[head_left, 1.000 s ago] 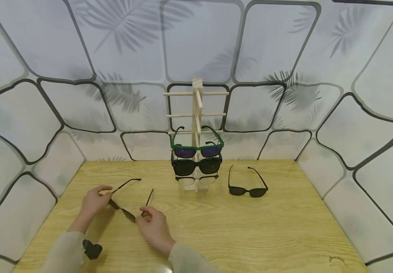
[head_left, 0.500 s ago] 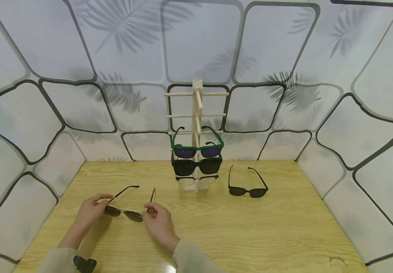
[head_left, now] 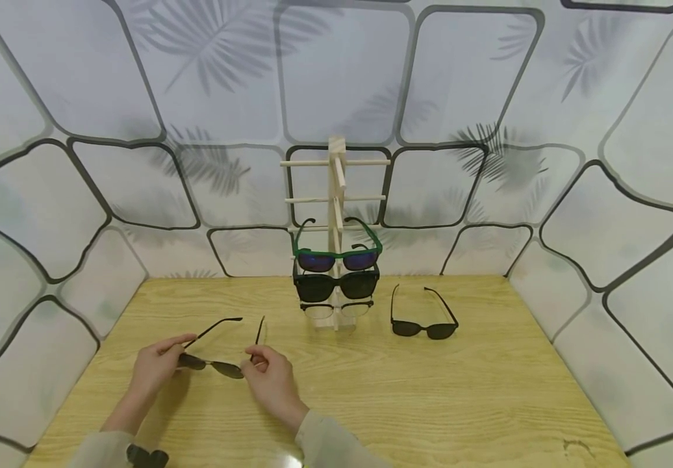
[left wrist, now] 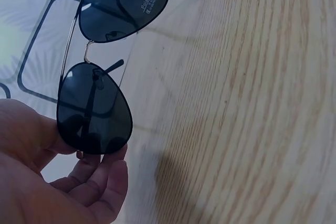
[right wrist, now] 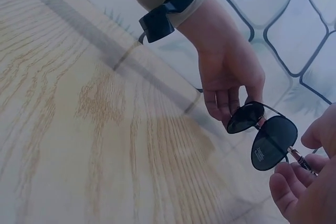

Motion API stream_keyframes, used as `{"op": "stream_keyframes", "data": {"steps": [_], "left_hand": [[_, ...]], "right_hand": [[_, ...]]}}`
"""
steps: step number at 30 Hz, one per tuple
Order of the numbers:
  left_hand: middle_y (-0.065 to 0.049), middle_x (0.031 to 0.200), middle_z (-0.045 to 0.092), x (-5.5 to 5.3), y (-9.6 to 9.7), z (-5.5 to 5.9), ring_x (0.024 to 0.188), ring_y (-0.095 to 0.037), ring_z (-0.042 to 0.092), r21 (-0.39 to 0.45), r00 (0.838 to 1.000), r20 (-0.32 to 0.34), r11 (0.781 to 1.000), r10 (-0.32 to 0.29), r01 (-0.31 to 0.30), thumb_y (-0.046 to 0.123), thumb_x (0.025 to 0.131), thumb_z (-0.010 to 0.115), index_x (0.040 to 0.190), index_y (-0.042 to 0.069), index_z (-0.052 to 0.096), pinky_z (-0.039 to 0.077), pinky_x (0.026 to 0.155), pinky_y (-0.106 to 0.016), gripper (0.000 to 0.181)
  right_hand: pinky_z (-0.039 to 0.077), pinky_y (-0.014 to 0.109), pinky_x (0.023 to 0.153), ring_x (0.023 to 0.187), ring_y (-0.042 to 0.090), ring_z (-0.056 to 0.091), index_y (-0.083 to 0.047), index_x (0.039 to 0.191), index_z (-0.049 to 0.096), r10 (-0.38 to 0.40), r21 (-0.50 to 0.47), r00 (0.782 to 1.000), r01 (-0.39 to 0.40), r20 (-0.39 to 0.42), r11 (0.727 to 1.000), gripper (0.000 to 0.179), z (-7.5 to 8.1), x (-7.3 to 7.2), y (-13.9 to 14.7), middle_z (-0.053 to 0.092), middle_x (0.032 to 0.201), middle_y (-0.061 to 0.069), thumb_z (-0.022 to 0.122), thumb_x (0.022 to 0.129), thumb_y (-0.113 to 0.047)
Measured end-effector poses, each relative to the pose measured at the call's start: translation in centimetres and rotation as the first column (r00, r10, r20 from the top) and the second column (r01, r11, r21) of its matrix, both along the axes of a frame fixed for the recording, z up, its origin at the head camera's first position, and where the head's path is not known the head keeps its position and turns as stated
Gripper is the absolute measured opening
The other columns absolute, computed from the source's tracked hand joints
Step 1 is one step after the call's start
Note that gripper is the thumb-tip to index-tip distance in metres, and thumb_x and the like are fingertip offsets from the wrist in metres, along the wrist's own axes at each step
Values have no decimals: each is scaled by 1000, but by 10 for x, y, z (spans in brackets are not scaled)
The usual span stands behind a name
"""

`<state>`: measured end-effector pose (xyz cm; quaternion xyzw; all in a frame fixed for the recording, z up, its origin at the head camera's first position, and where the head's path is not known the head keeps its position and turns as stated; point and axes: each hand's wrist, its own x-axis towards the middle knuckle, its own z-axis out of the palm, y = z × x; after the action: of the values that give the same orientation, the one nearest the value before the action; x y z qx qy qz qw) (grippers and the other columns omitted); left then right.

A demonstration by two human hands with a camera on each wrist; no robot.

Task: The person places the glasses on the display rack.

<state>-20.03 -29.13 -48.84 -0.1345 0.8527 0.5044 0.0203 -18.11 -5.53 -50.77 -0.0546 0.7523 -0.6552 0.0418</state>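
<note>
A pair of aviator sunglasses [head_left: 227, 370] with dark lenses and a thin metal frame is held between both hands at the table's left side, temples unfolded and pointing away from me. My left hand [head_left: 155, 365] pinches the left hinge end; the left wrist view shows its thumb and fingers at the edge of a lens [left wrist: 94, 109] with small print on the other lens. My right hand [head_left: 272, 380] grips the right end near the hinge, and in the right wrist view its fingers curl round the temple [right wrist: 302, 160].
A wooden display stand [head_left: 337, 188] holds green-framed sunglasses [head_left: 338, 255], black sunglasses [head_left: 316, 286] and half-rim eyeglasses [head_left: 317, 311], with bare pegs above. Another pair of black sunglasses [head_left: 424, 328] lies unfolded right of the stand. Patterned panels rise behind the wooden table [head_left: 430, 403].
The aviator sunglasses have turned from a slant to nearly level, lenses now facing me. My left hand has shifted slightly nearer and my right hand slightly to the right, both still holding on.
</note>
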Motion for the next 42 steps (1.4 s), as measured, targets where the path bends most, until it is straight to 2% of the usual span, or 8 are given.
{"op": "stream_keyframes", "data": {"steps": [10,18,28,30,32,34,36,42], "left_hand": [[-27,155,53,0,-3,3,81,8,67,97,1000,23,995,0,-3,16,110,49,135,2,71,63,82,-30,36],[-29,161,44,8,-6,20,87,12,63,62,998,10,996,-68,67,28,113,47,142,1,65,63,89,-33,44],[-28,154,53,18,-1,44,88,14,64,5,991,-94,996,-90,91,36,112,53,144,-3,61,63,82,-26,52],[-17,148,62,20,0,49,88,13,65,9,991,-107,996,-86,87,41,110,55,144,-1,62,63,83,-25,55],[5,136,69,22,1,54,89,12,66,22,989,-122,996,-85,89,45,109,57,145,-1,62,62,83,-23,58],[27,121,66,24,2,58,90,11,67,38,987,-141,995,-82,88,46,107,60,145,0,62,62,82,-22,59],[41,108,59,26,3,62,90,11,68,50,984,-159,995,-81,90,45,107,61,145,-1,62,61,81,-20,60],[45,108,60,30,5,70,89,7,71,59,978,-196,995,-73,86,42,107,62,146,2,61,60,80,-18,56]], "right_hand": [[49,19,67,74,-1,57,-5,123,75,22,-3,999,-22,-32,1000,27,8,-2,2,68,96,-6,68,99,-14],[50,19,64,74,-2,59,-10,121,76,28,-32,998,-31,-63,999,23,25,-3,7,68,97,-5,68,100,-14],[54,18,75,79,-3,60,-10,121,77,10,-35,985,-16,-169,999,22,50,-4,17,72,100,2,68,100,-10],[55,18,76,80,-2,60,-9,121,77,8,-41,984,-15,-180,999,23,56,-4,20,73,101,3,68,100,-11],[55,18,77,81,-2,61,-9,123,77,9,-49,983,-19,-182,999,24,61,-4,23,72,102,3,68,100,-11],[55,18,78,82,-2,61,-10,124,76,15,-56,985,-25,-174,998,26,67,-5,26,73,103,3,68,100,-13],[55,19,78,83,-1,61,-11,126,76,24,-58,984,-34,-177,998,27,73,-4,29,73,105,3,68,101,-15],[55,19,81,87,2,63,-12,129,74,57,-57,976,-70,-210,996,29,86,-4,34,72,110,6,68,103,-20]]}}
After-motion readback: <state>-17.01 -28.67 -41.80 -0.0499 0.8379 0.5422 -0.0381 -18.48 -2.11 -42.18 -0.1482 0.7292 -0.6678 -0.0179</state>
